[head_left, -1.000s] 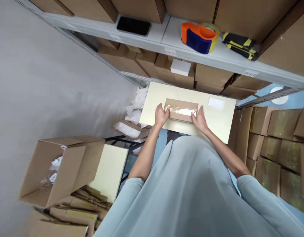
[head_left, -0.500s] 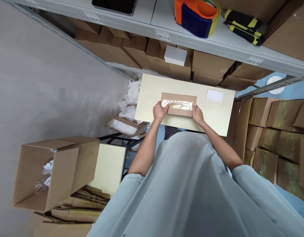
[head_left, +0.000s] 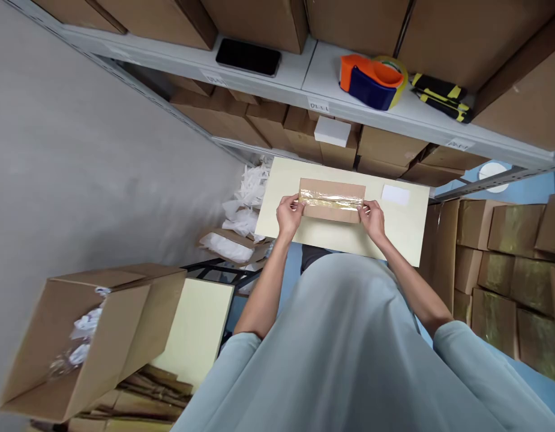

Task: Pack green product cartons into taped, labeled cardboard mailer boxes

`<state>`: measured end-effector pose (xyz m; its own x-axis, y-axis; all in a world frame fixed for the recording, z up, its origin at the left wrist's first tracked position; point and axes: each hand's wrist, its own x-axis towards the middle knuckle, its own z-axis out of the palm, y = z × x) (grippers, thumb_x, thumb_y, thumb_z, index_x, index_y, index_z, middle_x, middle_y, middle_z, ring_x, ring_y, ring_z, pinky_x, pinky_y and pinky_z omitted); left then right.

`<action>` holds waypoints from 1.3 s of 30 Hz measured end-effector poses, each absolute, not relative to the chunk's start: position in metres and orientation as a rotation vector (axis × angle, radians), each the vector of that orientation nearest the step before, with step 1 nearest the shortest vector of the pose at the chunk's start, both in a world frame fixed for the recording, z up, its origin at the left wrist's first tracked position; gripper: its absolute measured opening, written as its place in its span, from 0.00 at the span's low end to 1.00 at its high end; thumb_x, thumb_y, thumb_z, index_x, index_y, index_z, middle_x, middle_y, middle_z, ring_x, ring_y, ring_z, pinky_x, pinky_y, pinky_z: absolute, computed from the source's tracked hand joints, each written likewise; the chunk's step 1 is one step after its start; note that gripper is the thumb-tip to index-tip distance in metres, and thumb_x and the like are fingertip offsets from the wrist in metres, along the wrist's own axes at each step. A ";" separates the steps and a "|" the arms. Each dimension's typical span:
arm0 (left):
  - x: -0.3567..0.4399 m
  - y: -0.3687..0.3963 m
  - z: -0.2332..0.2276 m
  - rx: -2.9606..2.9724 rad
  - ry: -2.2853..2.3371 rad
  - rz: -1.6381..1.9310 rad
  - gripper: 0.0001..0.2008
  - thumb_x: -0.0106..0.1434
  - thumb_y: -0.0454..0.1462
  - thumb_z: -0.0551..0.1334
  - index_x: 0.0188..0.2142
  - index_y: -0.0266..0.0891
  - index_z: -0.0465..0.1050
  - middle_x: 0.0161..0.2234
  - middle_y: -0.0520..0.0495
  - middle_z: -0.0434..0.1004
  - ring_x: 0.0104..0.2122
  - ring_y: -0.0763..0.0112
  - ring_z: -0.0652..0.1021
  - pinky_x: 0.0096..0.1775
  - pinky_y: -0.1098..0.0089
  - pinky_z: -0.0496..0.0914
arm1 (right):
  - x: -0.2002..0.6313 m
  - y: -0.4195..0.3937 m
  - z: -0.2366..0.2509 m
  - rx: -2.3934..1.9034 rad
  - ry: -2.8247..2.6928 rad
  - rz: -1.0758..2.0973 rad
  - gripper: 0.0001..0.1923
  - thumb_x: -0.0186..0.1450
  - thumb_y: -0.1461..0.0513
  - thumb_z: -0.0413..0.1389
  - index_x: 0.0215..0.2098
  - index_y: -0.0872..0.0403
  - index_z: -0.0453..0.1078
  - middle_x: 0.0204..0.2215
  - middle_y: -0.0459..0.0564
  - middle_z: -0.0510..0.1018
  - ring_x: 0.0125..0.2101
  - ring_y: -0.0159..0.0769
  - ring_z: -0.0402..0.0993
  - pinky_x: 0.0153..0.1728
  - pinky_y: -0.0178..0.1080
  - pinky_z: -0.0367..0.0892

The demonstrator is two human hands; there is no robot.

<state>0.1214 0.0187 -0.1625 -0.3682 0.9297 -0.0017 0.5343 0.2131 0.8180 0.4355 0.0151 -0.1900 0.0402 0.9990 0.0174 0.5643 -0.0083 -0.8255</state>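
Head: box btwn left hand & right hand.

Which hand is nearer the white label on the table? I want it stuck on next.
Right. The right hand grips the taped box end just beside the white label; the left hand holds the far end.

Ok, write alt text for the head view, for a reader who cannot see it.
A person's left hand and right hand grip the two ends of a small taped cardboard box on a pale table. A white card lies beside the box; a tape dispenser and a phone sit on the shelf above.
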 end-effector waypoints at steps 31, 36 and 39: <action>0.222 0.131 0.062 1.839 1.517 1.651 0.09 0.74 0.41 0.69 0.35 0.47 0.77 0.50 0.44 0.91 0.54 0.54 0.87 0.61 0.53 0.78 | 0.410 0.234 0.071 -1.665 -1.976 0.108 0.23 0.75 0.58 0.60 0.62 0.65 0.75 0.61 0.81 0.81 0.64 0.66 0.78 0.68 0.63 0.69; 0.273 0.130 0.098 1.863 1.437 1.671 0.14 0.75 0.39 0.68 0.30 0.46 0.74 0.47 0.45 0.91 0.50 0.57 0.88 0.58 0.57 0.79 | 0.404 0.252 0.091 -1.875 -2.089 0.323 0.18 0.73 0.62 0.66 0.58 0.65 0.77 0.56 0.81 0.86 0.62 0.65 0.84 0.68 0.60 0.70; 0.276 0.116 0.083 1.800 1.474 1.634 0.09 0.75 0.38 0.69 0.35 0.45 0.78 0.46 0.45 0.91 0.51 0.56 0.88 0.57 0.56 0.80 | 0.413 0.246 0.088 -1.819 -2.113 0.327 0.18 0.74 0.59 0.65 0.58 0.61 0.76 0.56 0.78 0.86 0.62 0.65 0.84 0.68 0.61 0.70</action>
<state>0.2756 0.1164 0.0834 -0.1717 0.8110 0.5593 0.4731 -0.4301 0.7689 0.4134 0.2461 0.0879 -0.1278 0.9867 0.1002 0.9103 0.1568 -0.3831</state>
